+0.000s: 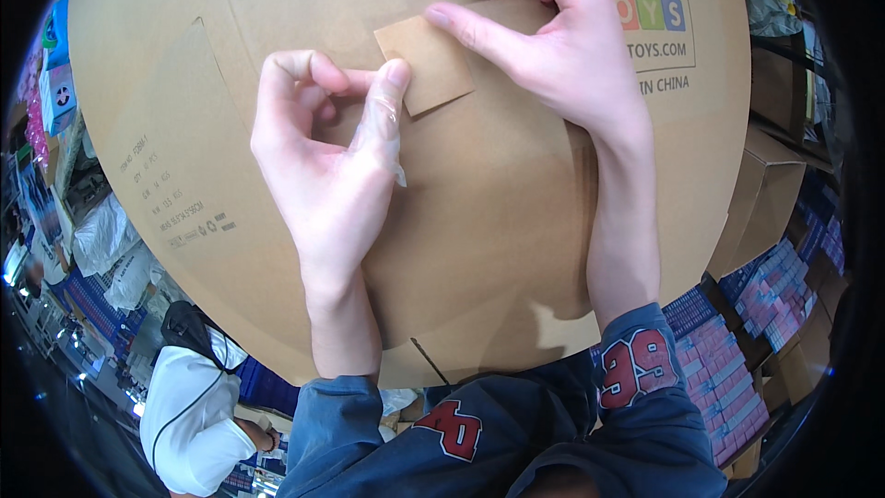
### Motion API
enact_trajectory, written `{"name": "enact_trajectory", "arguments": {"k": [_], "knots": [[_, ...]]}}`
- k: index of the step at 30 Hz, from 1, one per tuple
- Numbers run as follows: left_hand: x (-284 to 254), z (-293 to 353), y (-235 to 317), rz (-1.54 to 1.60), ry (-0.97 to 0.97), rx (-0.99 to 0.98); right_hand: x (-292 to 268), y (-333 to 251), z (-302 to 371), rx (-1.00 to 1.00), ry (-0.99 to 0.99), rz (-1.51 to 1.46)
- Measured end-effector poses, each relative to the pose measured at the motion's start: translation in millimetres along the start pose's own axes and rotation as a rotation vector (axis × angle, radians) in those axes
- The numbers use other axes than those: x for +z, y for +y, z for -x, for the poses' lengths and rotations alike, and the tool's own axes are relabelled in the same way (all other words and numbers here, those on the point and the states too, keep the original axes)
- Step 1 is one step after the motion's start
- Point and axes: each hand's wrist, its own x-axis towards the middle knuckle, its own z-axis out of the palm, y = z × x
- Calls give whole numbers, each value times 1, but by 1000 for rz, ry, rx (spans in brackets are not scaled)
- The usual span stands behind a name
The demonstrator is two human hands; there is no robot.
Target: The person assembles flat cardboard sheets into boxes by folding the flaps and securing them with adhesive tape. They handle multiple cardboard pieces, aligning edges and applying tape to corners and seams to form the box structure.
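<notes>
A small, roughly square piece of brown kraft paper or card (431, 63) lies over a large flat sheet of cardboard (461, 258). My left hand (323, 129) pinches its left edge between thumb and forefinger. Some clear film, perhaps tape, clings to the left thumb and hangs below it. Near the piece's upper edge is the thumb of my right hand (572, 46); whether it touches is hard to tell. The other right fingers are bent, apart from the thumb, and partly cut off by the top of the view; nothing shows between them.
Printed marks and a colourful logo cover parts of the cardboard. To the right stand an open brown carton (761, 189) and stacks of pink boxes (724, 373). A person in a white shirt (189, 415) is at lower left, below clear plastic bags (106, 235).
</notes>
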Motion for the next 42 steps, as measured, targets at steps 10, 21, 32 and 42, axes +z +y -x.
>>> {"name": "enact_trajectory", "arguments": {"k": [10, 21, 32, 42], "knots": [[0, 5, -6, -44, 17, 32, -4, -1, 5, -57, -68, 39], [3, 13, -11, -234, 70, 36, -26, -7, 11, 0, -279, 86], [2, 21, -14, -522, 64, 248, -14, -13, 20, 8, -172, 158], [18, 38, -5, -835, 214, 427, -10, -18, 21, 17, -75, 215]]}}
